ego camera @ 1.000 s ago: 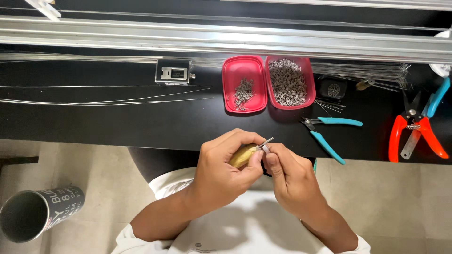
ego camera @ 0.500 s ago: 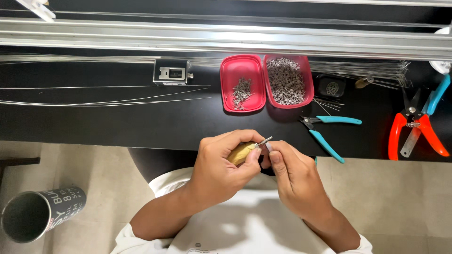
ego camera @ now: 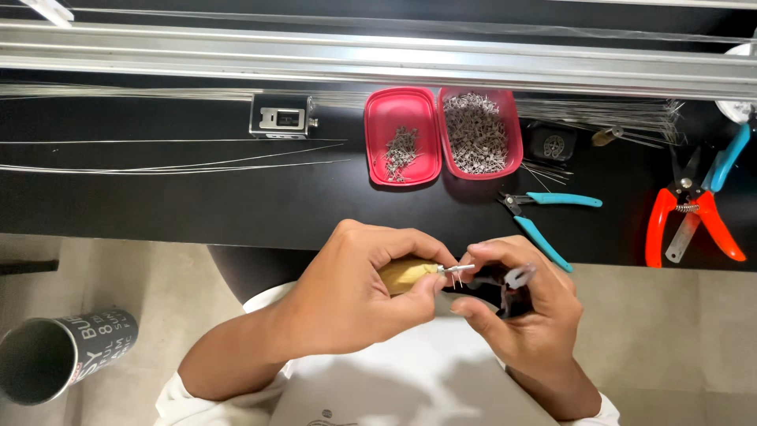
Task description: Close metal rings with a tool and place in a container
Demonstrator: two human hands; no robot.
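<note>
Setting: a black workbench (ego camera: 197, 205) under a long aluminium rail (ego camera: 378, 59), seen from above, with pale floor below the bench edge.
Left hand: the left hand (ego camera: 359, 296) is closed around a yellowish tool handle (ego camera: 406, 274), thumb and forefinger pinched near its metal tip.
Right hand: the right hand (ego camera: 524, 308) curls loosely, fingertips closed on a small two-legged metal part (ego camera: 456, 273) at the tool's tip; a pale object shows between its fingers, kind unclear.
Position: both hands meet just in front of the bench edge, above the lap.
Step in hand: the small part appears to be seated on, or worked at, the tool's tip; a steady fine pinch seems called for.
Bench: two pink trays (ego camera: 438, 136) of small metal parts, blue-handled cutters (ego camera: 544, 217), orange-handled pliers (ego camera: 694, 217), thin wires (ego camera: 173, 158).
Floor: a dark cup (ego camera: 63, 355).
</note>
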